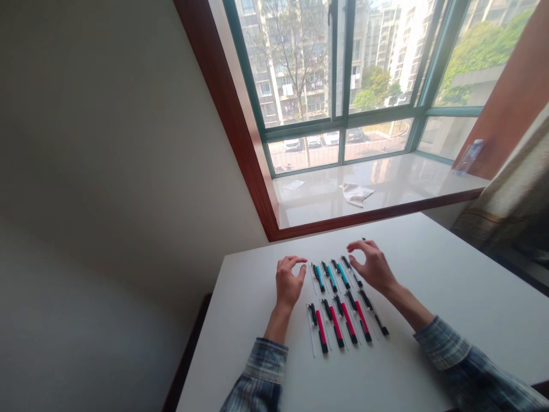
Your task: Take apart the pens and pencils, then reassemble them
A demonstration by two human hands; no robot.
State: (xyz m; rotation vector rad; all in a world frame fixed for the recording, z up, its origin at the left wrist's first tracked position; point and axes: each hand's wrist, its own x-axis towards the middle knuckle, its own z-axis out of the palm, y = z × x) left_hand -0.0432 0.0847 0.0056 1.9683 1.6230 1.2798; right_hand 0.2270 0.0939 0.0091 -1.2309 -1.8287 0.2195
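On the white table lie pen parts in two rows. The far row has three blue pen barrels, and the near row has several pink pen barrels. Beside them are black pen parts and thin white refills. My left hand hovers at the left end of the far row, thumb and fingers apart, holding nothing. At that row's right end is my right hand, also open, its fingers near a black pen part. A small dark tip shows behind it, mostly hidden.
Beyond the table is a window sill with a crumpled white cloth and a clear bottle. A wall rises on the left. A curtain hangs at the right.
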